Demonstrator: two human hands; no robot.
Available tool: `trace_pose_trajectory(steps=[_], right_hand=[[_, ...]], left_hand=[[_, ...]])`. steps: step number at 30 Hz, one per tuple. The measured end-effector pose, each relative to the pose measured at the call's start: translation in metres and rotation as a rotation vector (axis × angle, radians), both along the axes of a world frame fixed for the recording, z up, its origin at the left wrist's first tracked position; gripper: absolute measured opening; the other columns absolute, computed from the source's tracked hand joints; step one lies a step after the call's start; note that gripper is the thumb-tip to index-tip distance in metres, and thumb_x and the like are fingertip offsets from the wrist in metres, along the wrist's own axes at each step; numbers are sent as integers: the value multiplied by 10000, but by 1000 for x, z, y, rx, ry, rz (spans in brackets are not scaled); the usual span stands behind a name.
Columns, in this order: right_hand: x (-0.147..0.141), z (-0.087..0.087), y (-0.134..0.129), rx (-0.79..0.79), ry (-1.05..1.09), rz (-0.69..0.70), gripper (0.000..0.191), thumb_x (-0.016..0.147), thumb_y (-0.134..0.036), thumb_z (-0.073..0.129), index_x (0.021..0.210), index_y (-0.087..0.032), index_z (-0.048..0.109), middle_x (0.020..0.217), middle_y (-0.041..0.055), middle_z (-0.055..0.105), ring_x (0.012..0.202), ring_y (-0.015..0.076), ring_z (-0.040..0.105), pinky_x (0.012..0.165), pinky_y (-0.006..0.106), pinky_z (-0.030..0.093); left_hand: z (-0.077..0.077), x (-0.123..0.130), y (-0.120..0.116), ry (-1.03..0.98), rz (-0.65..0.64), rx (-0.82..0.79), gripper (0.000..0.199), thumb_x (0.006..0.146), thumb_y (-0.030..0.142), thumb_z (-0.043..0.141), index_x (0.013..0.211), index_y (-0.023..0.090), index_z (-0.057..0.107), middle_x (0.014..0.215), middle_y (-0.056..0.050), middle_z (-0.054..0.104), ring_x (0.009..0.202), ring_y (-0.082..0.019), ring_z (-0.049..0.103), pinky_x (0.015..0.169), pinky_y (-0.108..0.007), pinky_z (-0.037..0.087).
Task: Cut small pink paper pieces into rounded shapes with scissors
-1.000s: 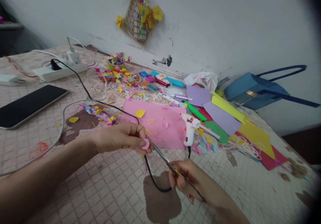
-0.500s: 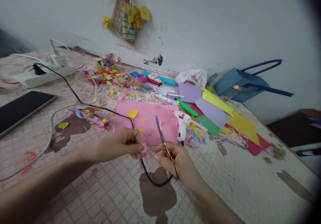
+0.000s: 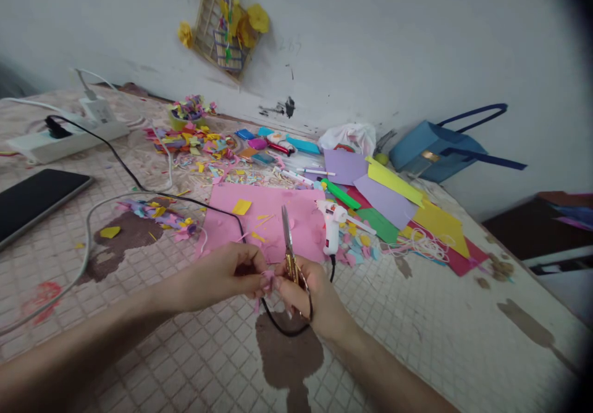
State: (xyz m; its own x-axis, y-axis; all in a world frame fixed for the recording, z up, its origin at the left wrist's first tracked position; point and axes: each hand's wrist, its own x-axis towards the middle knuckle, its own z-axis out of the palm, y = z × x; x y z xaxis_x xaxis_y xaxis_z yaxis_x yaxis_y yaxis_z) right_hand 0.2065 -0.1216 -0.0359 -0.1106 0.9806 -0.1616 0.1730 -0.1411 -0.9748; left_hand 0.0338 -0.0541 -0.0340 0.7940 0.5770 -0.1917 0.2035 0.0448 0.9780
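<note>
Between the fingertips of my left hand (image 3: 227, 280) is a small piece of pink paper (image 3: 269, 275). My right hand (image 3: 319, 299) meets it there, its thumb and forefinger also at the pink piece. Tucked in my right hand is a pair of scissors (image 3: 289, 240), blades pointing up and away. Under and beyond both hands lies a pink paper sheet (image 3: 222, 228) with a yellow paper square (image 3: 241, 207) and scraps on it. A white glue gun (image 3: 332, 228) rests at the sheet's right edge.
A black cable (image 3: 199, 201) loops beneath my hands from a power strip (image 3: 55, 141). At the left lies a phone (image 3: 37, 200). Cut paper bits (image 3: 194, 141) are piled behind; coloured sheets (image 3: 384, 197) and a blue bag (image 3: 435, 154) are at the right.
My right hand has moved left, bringing its fingertips to the pink piece in my left hand. The scissors moved with it. The whole view has shifted slightly.
</note>
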Motion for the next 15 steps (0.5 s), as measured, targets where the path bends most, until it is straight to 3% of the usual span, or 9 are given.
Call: trace_pose_trajectory(steps=[7,15], right_hand=[[2,-4,2,22,-10,-132,154,779,-298,563,710,-173,506,417,-86,426,367,75,393,373,177,304],[0,-9,1,62,-19,-119,104,787,-242,562,723,-169,524,441,-83,443,385,70,405,394,175,335]], left_hand=[[-2,4,0,-73,45,-127,171,763,302,645,815,150,588,740,19,597,676,-114,541,634,-239,443],[-1,10,-5,-36,157,-151,213,781,340,613,716,138,602,710,-11,651,663,-128,596,656,-264,481]])
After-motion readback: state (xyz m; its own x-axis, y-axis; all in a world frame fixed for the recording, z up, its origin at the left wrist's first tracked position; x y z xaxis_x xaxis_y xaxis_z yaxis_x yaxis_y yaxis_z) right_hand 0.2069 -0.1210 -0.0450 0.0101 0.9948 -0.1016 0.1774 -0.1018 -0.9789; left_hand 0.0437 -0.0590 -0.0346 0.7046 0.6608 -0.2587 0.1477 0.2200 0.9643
